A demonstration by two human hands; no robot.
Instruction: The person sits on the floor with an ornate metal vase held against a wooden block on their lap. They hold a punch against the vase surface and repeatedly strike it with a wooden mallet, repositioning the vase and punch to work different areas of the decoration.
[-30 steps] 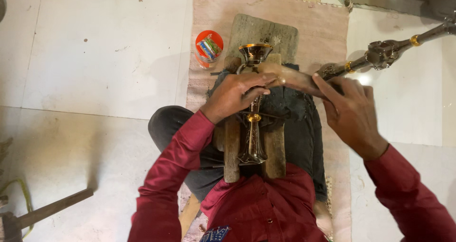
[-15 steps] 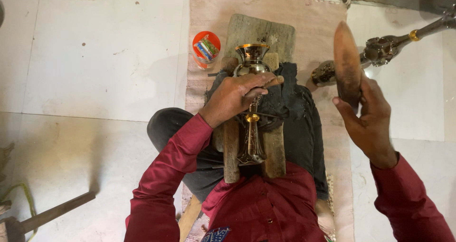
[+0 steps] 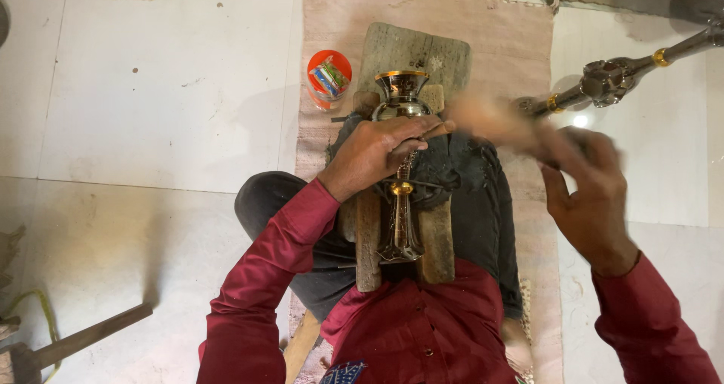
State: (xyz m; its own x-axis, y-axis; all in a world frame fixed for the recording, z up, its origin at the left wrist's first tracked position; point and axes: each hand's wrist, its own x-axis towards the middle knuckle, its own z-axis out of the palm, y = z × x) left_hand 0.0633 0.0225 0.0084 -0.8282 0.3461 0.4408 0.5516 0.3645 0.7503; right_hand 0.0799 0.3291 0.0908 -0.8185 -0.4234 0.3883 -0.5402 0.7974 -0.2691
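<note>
- Left hand (image 3: 381, 148) lies flat, fingers together, pressing the brass vessel (image 3: 400, 158) onto the wooden cradle (image 3: 400, 237) across the lap.
- Right hand (image 3: 584, 195) wraps a wooden mallet (image 3: 490, 120), which is motion-blurred.
- Risk: the mallet head is near the left fingertips; an off-line blow hits them or dents the polished neck.
- Risk: with only palm pressure, the vessel can roll.
- Hidden: the vessel's mid-body under the hand; the mallet's shape is unclear.
</note>
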